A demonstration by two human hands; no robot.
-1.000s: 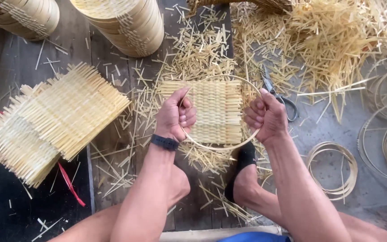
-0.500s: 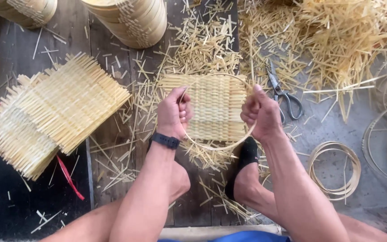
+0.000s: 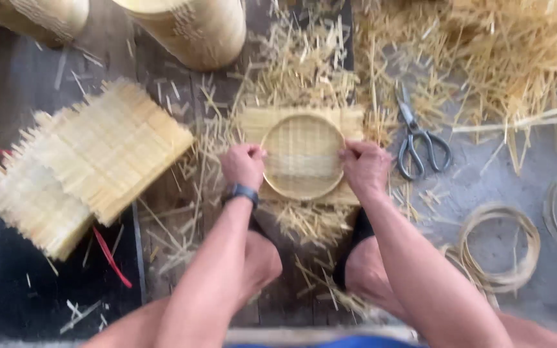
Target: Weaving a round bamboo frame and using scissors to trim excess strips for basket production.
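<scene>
A square woven bamboo mat (image 3: 349, 121) lies on the floor between my knees, with a thin round bamboo hoop (image 3: 302, 120) pressed flat on top of it. My left hand (image 3: 243, 165) grips the hoop's left rim and my right hand (image 3: 363, 166) grips its right rim, fingers closed. A dark band (image 3: 241, 191) sits on my left wrist. Both forearms reach forward from the bottom of the view.
A stack of woven mats (image 3: 85, 164) lies at the left. Scissors (image 3: 415, 135) rest right of the mat. Coiled bamboo hoops (image 3: 499, 248) lie at lower right, tall woven cylinders (image 3: 195, 29) at the top, loose strips (image 3: 485, 51) all around.
The hoop, earlier loose and wider around the mat's lower part, now lies as a tighter circle on the mat. My hands moved apart to its sides.
</scene>
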